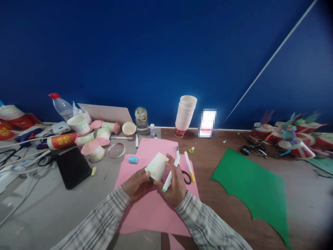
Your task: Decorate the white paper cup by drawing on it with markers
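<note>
A white paper cup (156,166) with faint green and yellow marks is tilted above the pink paper (153,217). My left hand (140,182) wraps its lower left side, thumb on the wall. On the cup's right, my right hand (174,182) touches it with the fingertips and also keeps a white marker with a green end (168,181) between its fingers. Right beside that hand lie a yellow-ended marker (189,162) and scissors with a black handle (186,177), partly hidden. A blue cap (133,159) rests on the paper to the left.
Decorated paper cups (96,152), a black tablet (74,168) and cables crowd the left. Behind stand a water bottle (142,121), a tall cup stack (185,114) and a lit, blurred screen (207,123). Cut green paper (253,187) and red cups (296,146) are on the right.
</note>
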Demonstrator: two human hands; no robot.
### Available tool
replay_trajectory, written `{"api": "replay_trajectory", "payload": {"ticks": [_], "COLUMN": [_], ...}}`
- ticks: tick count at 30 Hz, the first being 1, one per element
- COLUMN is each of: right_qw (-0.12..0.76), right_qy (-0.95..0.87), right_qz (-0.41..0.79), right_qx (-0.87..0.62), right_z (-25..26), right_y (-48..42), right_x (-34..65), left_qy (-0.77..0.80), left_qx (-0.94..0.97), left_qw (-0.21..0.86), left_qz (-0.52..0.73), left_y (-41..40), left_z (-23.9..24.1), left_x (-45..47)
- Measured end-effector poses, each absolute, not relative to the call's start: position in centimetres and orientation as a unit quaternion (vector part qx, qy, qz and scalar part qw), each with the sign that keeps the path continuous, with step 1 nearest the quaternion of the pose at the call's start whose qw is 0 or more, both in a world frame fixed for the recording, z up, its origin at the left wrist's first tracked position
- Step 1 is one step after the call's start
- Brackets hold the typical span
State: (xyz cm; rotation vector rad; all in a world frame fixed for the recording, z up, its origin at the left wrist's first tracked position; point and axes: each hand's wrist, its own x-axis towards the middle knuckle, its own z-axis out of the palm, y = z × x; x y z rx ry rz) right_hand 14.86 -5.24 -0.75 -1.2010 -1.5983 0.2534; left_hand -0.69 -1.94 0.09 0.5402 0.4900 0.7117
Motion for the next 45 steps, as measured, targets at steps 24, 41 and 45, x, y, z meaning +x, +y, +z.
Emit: {"api": "replay_trajectory", "payload": {"ticks": [24,41,45], "right_qw": [0.641,0.646,0.638], "right_qy": [-0.58,-0.561,-0.571], "right_qz": [0.277,0.298,0.302], "right_qx": [-0.419,-0.423,-0.42], "right_z": [0.8,1.1,1.0], "right_y": [-7.0,-6.9,-7.0], "right_x": [14.8,14.7,14.9], "left_qy": [0.288,0.25,0.228], "left_qx": [0.219,0.259,0.273], "left_qw": [0.822,0.829,0.833], "left_qz": [0.439,0.428,0.424], "left_y": [-1.4,-1.6,-1.6], "left_z": [-0.4,0.0,0.1], "left_x": [-0.7,-0.5,-0.5]}}
